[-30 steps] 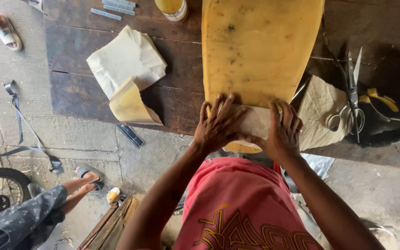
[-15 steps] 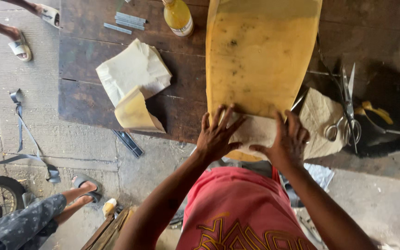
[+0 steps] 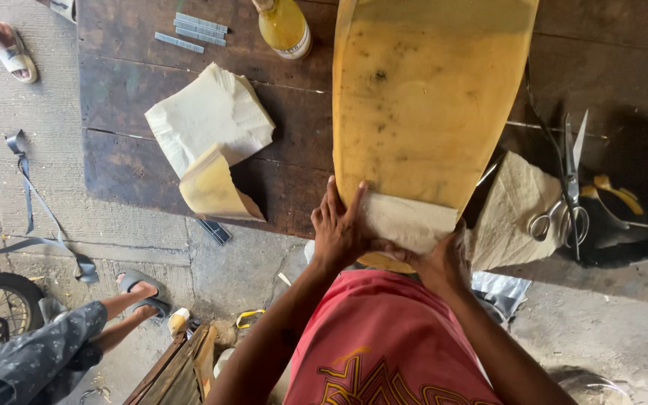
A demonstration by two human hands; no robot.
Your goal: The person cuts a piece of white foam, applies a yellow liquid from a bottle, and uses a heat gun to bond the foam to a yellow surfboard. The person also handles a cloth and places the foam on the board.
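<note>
A long yellow foam pad [image 3: 425,97] is laid across the dark wooden surface [image 3: 151,82], its near end hanging over the near edge. A pale strip of cloth [image 3: 406,221] is pressed against that near end by both hands. The left hand [image 3: 339,229] is laid flat on the left of the strip, fingers spread, with nothing enclosed in its grip. The right hand [image 3: 444,259] is curled around the strip's right near edge, its grip closed on the cloth. To the left of the pad, folded cream sheets [image 3: 211,131] are seen on the surface, and a yellow bottle [image 3: 285,28] stands at the far edge. Scissors [image 3: 570,187] lie to the right, beside another pale cloth piece [image 3: 511,210]. At the near left, another person's sandalled feet [image 3: 140,289] rest on the concrete floor.
</note>
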